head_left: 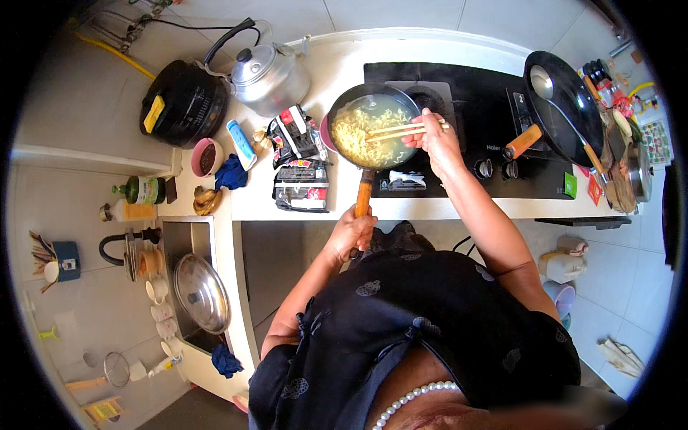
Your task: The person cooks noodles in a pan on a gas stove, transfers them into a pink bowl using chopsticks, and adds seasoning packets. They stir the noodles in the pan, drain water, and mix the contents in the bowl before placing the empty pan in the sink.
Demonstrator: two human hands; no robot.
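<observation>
My left hand [352, 235] is closed around the wooden handle [364, 198] of a dark pan [415, 107]. In the pan lie curly yellow noodles [363, 134] in cloudy liquid. A pair of light chopsticks [400, 129] is held in my right hand [436, 141] over the pan's right rim, their tips among the noodles. Part of a pink bowl [325, 133] shows at the pan's left edge, mostly hidden by the pan. Black noodle packets [301, 185] lie on the counter left of the pan.
A metal kettle [271, 80] and black rice cooker [185, 105] stand back left. Nearer are a pink cup [207, 157] and blue cloth [231, 173]. A wok [564, 113] with a ladle rests on the right of the black cooktop [473, 97]. A glass lid [201, 293] lies over the sink.
</observation>
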